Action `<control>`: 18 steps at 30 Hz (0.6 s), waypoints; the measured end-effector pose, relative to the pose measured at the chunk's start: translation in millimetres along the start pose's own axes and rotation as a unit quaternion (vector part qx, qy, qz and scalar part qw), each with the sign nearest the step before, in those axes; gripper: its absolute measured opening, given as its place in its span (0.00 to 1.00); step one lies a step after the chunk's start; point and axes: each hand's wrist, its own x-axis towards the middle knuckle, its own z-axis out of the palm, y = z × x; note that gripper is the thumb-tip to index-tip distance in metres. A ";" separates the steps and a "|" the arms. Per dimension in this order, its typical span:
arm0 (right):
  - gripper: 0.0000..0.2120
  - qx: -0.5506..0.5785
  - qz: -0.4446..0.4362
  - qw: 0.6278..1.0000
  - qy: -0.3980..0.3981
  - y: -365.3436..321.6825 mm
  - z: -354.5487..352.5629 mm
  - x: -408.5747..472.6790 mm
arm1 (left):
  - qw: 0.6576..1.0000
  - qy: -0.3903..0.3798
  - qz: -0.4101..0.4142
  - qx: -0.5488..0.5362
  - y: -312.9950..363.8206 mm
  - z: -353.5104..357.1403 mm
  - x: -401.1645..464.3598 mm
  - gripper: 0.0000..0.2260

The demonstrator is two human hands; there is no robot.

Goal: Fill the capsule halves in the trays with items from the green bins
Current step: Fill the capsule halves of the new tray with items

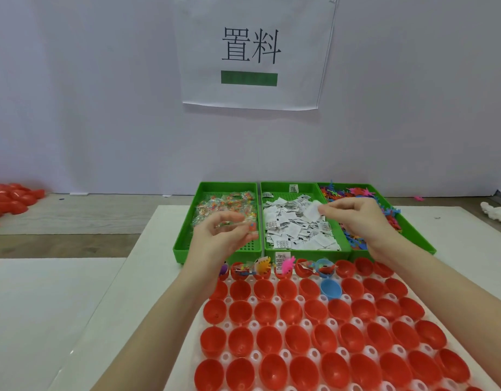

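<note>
Behind the desk stands a pale wall with a paper sign (250, 52) on it, and white mats cover most of the desk top.

The right hand (356, 218) is over the middle green bin (303, 251), and its thumb and fingertips pinch one white sachet (313, 211) by its edge. The left hand (224, 235) is over the left green bin (184, 244); its fingers are curled around a small clear packet (243, 225) with coloured bits inside, but motion blur hides the exact grip. Around the right hand, the middle bin holds a loose heap of the same white sachets. The right green bin (418, 235) has a pile of small coloured plastic figures (353, 193).

The three bins touch each other and sit at the far edge of the capsule tray (300, 299). The red capsule halves (269, 338) stand open side up in rows. Only some halves in the row nearest the bins have items; the other rows look unfilled, so I judge the task is at its early part. One blue capsule half (330, 289) stands in the second row.

I judge the sachets to be very light, flat and soft, and they may stick together, so a pinch at one corner or edge is best to take one only. The clear packets are probably slippery and crinkly; a grip across the middle seems safer. More red halves (12, 200) lie at the far left edge of the desk.
</note>
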 end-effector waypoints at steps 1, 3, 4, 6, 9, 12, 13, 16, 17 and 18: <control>0.04 0.049 0.000 0.999 -0.023 -10.1 0.8 -9.5 | 1.000 -0.009 -0.001 -0.027 1.1 3.9 -6.1 0.06; 0.07 0.098 -0.007 0.993 -0.073 -26.0 4.4 -30.3 | 0.998 -0.027 0.000 -0.060 3.0 12.9 -17.9 0.07; 0.09 0.107 -0.014 0.990 -0.095 -32.7 7.4 -40.5 | 0.997 -0.034 0.000 -0.069 4.4 17.6 -23.2 0.07; 0.08 0.118 -0.031 0.986 -0.114 -42.2 12.4 -57.2 | 0.995 -0.048 -0.004 -0.082 8.3 26.6 -32.9 0.07; 0.02 0.092 -0.079 0.988 -0.093 -44.0 15.0 -68.5 | 0.993 -0.074 -0.004 -0.088 13.8 36.7 -43.8 0.06; 0.03 0.031 -0.110 0.991 -0.065 -40.8 15.9 -74.1 | 0.993 -0.102 0.010 -0.056 15.7 42.0 -51.3 0.08; 0.03 0.018 -0.124 0.991 -0.055 -39.2 15.9 -75.1 | 0.994 -0.102 0.019 -0.032 14.8 42.9 -52.6 0.09; 0.04 0.000 -0.139 0.990 -0.028 -39.4 17.6 -81.5 | 0.994 -0.086 0.065 0.027 12.7 44.2 -55.9 0.06; 0.03 -0.002 -0.139 0.990 -0.025 -39.6 17.2 -83.4 | 0.994 -0.076 0.078 0.032 12.7 44.3 -56.4 0.05; 0.03 0.002 -0.134 0.991 -0.028 -40.0 16.5 -84.9 | 0.994 -0.063 0.087 0.037 12.5 44.3 -56.7 0.05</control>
